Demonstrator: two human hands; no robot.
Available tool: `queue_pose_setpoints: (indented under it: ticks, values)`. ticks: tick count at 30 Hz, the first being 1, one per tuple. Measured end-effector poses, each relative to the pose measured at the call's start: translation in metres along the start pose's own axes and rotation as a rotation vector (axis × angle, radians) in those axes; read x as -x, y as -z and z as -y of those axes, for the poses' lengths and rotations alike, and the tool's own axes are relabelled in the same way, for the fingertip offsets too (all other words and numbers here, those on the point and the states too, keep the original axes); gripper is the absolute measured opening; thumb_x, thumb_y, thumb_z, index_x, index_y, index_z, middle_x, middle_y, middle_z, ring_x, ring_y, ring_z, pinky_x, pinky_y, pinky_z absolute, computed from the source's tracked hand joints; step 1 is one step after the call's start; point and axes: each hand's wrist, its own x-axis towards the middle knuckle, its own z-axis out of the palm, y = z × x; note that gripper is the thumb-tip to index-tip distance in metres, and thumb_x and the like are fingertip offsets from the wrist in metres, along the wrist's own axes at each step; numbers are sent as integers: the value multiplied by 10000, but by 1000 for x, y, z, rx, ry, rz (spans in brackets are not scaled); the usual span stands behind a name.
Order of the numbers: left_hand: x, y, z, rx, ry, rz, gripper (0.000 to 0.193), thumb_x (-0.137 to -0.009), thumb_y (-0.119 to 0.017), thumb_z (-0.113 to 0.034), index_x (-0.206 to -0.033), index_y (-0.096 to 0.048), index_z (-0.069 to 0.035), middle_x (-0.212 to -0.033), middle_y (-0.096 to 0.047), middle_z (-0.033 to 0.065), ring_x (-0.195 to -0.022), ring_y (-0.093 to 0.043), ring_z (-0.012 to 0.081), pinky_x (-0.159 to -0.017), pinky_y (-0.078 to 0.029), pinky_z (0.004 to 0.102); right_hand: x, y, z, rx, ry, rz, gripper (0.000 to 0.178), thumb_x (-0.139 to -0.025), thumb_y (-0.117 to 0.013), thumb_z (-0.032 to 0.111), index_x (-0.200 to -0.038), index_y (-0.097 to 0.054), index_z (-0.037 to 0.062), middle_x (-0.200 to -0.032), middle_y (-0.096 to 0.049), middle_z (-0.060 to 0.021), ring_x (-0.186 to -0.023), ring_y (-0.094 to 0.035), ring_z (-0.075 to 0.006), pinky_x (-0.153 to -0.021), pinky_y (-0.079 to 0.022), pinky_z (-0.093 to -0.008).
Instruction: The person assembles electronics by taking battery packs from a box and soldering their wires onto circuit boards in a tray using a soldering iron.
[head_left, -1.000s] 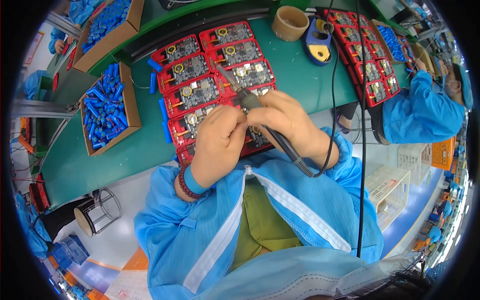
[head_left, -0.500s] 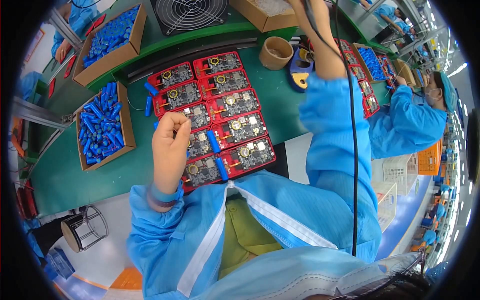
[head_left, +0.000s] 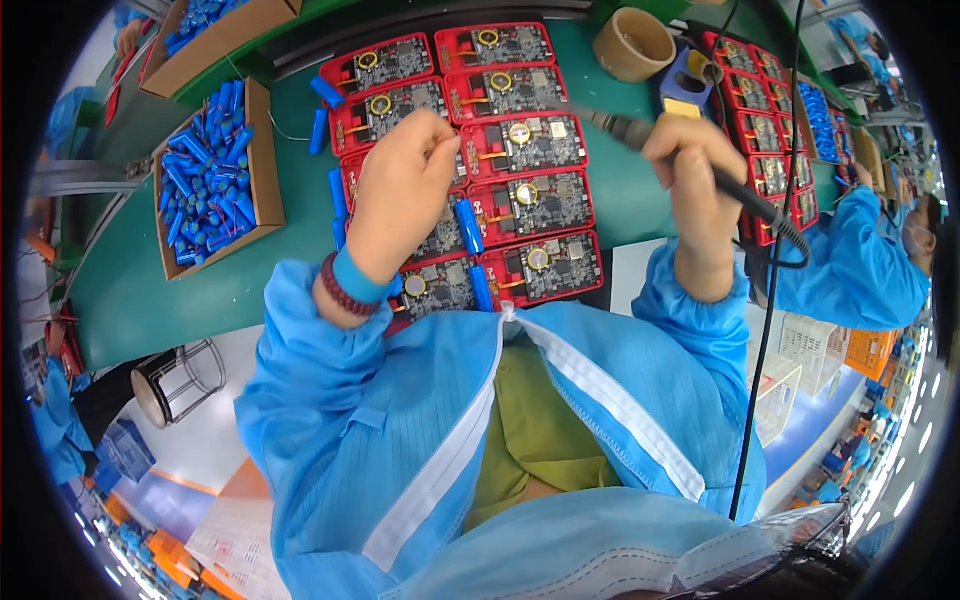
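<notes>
My right hand (head_left: 702,185) grips a soldering iron (head_left: 629,131), its tip pointing left over the right column of boards. Motion blurs the iron slightly. My left hand (head_left: 405,195) is closed, thumb against fingers, above the left column; whatever it pinches, if anything, is hidden. Under and around it lie red trays, each with a circuit board (head_left: 528,144) bearing a round yellow-ringed part. Blue cylindrical cells lie between the columns, one of them a blue cell (head_left: 468,227), and others along the left edge, such as another blue cell (head_left: 318,131).
On the left stands a cardboard box (head_left: 268,165) full of blue cells, with another box (head_left: 225,45) behind it. A tan round pot (head_left: 634,46) and a blue iron stand (head_left: 690,82) are at the back. A black cable (head_left: 768,330) hangs at right. More red trays (head_left: 765,135) and a co-worker (head_left: 850,260) are further right.
My right hand has come down from the far edge toward the boards, now showing the soldering iron. My closed left hand has shifted right and slightly farther away. The view has shifted too.
</notes>
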Motion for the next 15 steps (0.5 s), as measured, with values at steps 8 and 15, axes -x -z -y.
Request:
queue_pose_setpoints:
  ticks: [8,15]
  values:
    - [-33,-26,18,-252,-265,-13,101,-808,-606,-100,-767,-567,-17,-693,-535,94,-676,-506,236,-621,-409,347,8,-23,-22,79,2,71,178,-879,-554,156,-820,-623,3,-748,-629,-83,-656,-560,-192,-601,-428,-310]
    - [-36,-34,22,-323,-303,5,98,-759,-639,-111,-708,-597,-39,-721,-575,103,-751,-508,314,-715,-413,405,5,-30,-37,67,27,71,188,-889,-556,165,-830,-623,-1,-761,-635,-90,-672,-582,-195,-612,-447,-297]
